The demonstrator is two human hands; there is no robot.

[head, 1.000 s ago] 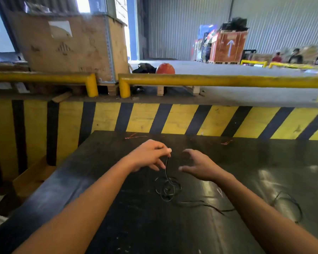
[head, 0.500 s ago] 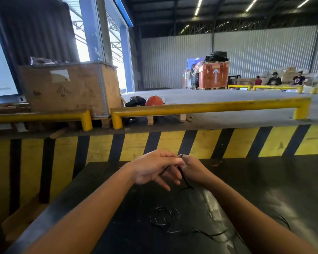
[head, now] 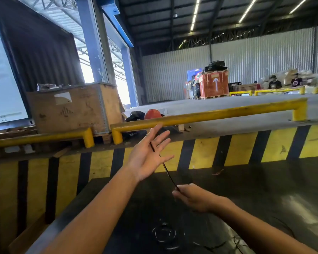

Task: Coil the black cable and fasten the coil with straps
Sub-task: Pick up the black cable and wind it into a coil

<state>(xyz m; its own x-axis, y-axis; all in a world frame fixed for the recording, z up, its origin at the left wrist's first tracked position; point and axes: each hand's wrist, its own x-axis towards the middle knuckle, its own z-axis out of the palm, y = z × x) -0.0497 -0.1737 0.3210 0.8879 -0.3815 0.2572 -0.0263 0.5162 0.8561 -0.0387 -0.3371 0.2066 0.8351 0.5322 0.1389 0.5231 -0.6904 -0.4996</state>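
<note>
Black cable (head: 167, 170), thin and glossy, runs in a taut slanted line between the two hands above the far part of the dark table (head: 264, 189). Its upper end lies across the palm of the left hand (head: 148, 156), which is raised and spread flat, fingers splayed and gripping nothing; the cable merely rests against the skin. The lower end disappears into the right hand (head: 194, 197), whose fingers are curled in a pinch around it. Below the hands, near the table's near edge, more of the same cable lies in a loose, round tangle of loops (head: 163, 233), with stray strands trailing off to the right; whether it joins the held length cannot be told. The tabletop is smooth, black and faintly reflective. Beyond its far edge stands a wall painted in yellow and black slanted stripes (head: 228, 149), topped by a round yellow steel rail (head: 209, 114). A rough wooden crate (head: 72, 107) sits behind the rail on the left.
</note>
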